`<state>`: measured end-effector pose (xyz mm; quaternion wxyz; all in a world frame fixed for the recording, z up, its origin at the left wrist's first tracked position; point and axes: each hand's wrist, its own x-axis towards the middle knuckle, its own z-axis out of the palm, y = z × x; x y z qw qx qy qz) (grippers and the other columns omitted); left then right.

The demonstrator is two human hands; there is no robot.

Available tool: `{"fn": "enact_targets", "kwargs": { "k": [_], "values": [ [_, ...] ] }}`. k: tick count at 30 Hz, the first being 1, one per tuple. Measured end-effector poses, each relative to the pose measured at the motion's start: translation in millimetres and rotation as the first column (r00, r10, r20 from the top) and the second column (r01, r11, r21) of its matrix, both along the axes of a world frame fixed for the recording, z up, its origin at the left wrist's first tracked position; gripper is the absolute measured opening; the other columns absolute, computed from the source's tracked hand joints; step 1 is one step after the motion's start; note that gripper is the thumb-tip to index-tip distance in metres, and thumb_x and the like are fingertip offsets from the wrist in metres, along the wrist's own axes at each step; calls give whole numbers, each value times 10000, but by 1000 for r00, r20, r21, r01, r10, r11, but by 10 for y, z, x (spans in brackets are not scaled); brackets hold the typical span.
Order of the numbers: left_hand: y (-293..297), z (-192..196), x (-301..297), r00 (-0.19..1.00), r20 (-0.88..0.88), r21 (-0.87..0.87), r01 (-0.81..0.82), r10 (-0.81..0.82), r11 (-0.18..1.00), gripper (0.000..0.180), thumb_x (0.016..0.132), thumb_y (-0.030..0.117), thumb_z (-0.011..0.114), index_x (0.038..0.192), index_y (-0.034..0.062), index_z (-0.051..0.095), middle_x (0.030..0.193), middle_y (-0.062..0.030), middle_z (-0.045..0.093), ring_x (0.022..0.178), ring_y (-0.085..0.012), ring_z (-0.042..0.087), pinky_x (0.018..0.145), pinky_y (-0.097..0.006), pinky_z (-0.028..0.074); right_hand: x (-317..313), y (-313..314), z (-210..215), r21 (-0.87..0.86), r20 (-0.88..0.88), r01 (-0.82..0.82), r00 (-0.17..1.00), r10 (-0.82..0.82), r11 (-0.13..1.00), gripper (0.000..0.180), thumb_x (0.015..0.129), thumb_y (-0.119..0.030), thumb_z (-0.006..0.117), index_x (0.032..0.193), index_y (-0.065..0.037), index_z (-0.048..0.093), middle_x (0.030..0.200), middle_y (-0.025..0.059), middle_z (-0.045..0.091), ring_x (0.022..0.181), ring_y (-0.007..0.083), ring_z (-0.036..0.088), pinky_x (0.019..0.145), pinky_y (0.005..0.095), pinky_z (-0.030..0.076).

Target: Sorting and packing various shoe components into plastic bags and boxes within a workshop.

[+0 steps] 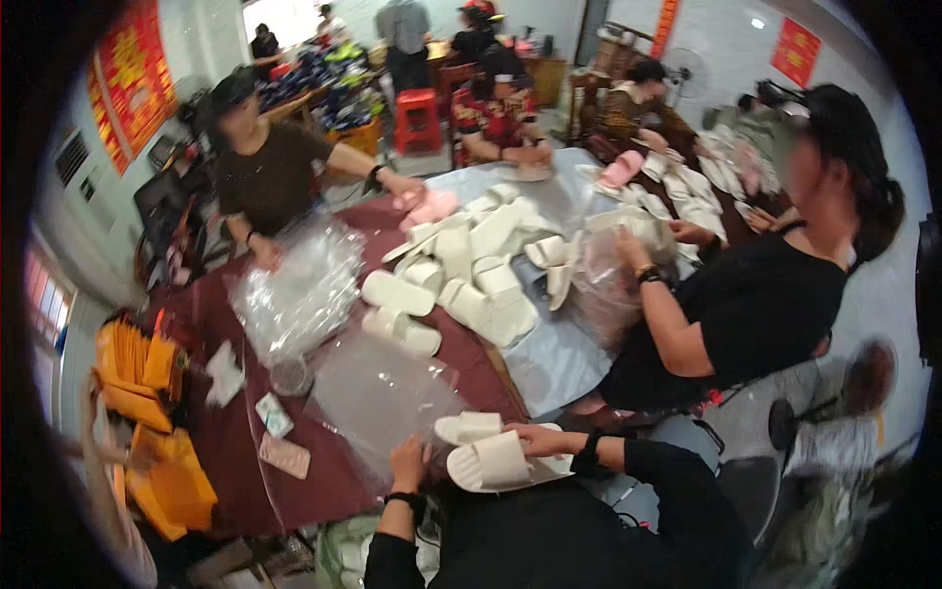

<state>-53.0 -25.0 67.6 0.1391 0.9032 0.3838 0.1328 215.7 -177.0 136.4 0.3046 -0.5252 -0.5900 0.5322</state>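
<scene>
the left hand (pixel 408 461) rests on the near edge of a clear bag (pixel 378 398), fingers curled down onto the plastic; whether they pinch it cannot be told. the bag lies flat on the dark red table (pixel 231 452), close to the person's body. the right hand (pixel 538 439) lies across the top of a white slipper (pixel 496 463), fingers spread and pressing on it rather than closed round it. a second slipper (pixel 469 427) sits just behind the first, touching it, at the bag's right edge. both wrists carry dark bands (the sleeves are black).

further up the table is a heap of bags (pixel 299 290), crumpled and shiny, and to its right a pile of slippers (pixel 471 270) spreading onto a grey cloth (pixel 554 358). a pink pair (pixel 430 208) lies at the far side of the pile. on the left edge stand stacks of orange packets (pixel 147 393), with a small paper (pixel 225 373) and a flat packet (pixel 285 455) near them.

a person in a brown top (pixel 270 177) leans over the heap of bags from the far left. a person in black (pixel 756 304) sits at the right, hands in another bag. others work at the far end of the room, near a red stool (pixel 417 118).
</scene>
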Motion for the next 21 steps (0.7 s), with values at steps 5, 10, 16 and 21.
{"fn": "enact_targets", "kwargs": {
  "k": [5,10,16,21],
  "values": [
    [28,18,43,990,-107,-92,-104,94,990,190,719,157,569,889,74,588,843,-104,581,774,-303,549,689,-417,428,-92,99,141,-49,-66,-15,998,12,999,493,772,-161,614,1199,3,430,1221,82,436,1101,170,432,938,301,335],
    [85,-50,6,992,79,-106,-92,101,990,296,655,33,573,948,62,599,854,-124,554,852,-299,512,744,-400,421,-189,201,353,-67,-47,-22,999,19,998,478,774,-158,613,1189,1,438,1164,68,472,1074,161,451,914,288,346],
    [123,4,102,986,132,-235,-65,98,970,255,649,17,550,903,29,572,872,-156,504,867,-322,487,756,-391,407,-124,260,218,-49,-196,-49,980,38,998,392,793,-176,612,1118,-27,450,1061,48,519,993,115,466,861,282,373],
    [179,-189,73,978,151,-301,-94,145,949,308,678,93,571,982,49,543,823,-150,545,827,-330,510,732,-414,404,-109,338,314,-72,-189,-95,979,80,993,445,768,-191,619,1148,-22,461,1097,51,498,1024,155,447,869,301,365]
  ]
}}
